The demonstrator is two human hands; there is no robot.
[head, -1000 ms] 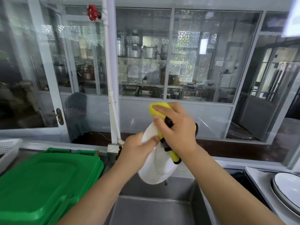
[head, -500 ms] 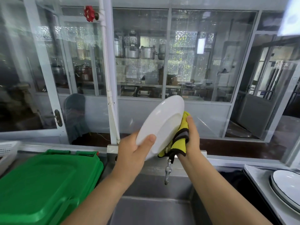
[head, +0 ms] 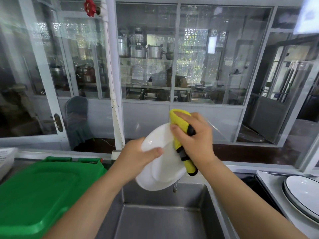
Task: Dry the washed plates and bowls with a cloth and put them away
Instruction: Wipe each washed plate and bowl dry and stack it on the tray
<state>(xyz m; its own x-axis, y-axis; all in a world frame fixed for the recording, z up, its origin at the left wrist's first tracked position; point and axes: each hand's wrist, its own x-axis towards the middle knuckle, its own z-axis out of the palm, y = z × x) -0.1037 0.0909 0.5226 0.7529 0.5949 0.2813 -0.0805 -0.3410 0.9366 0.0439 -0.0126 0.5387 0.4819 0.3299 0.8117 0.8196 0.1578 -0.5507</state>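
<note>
A white plate (head: 162, 171) is held tilted above the steel sink, its face toward me. My left hand (head: 138, 154) grips its left rim, thumb lying across the face. My right hand (head: 195, 137) holds a yellow cloth with black trim (head: 181, 128) folded over the plate's upper right rim. The cloth's lower end hangs down along the right edge of the plate. Part of the rim is hidden behind the cloth and my fingers.
A steel sink basin (head: 155, 219) lies below my hands, with a tap tip (head: 175, 187) under the plate. A green plastic lid (head: 39, 192) covers the left side. Stacked white dishes with dark rims (head: 305, 195) sit at right. A glass partition stands behind.
The plate has tipped back from its raised position, face toward me. My right hand moved with the cloth from behind the plate to over its upper right rim.
</note>
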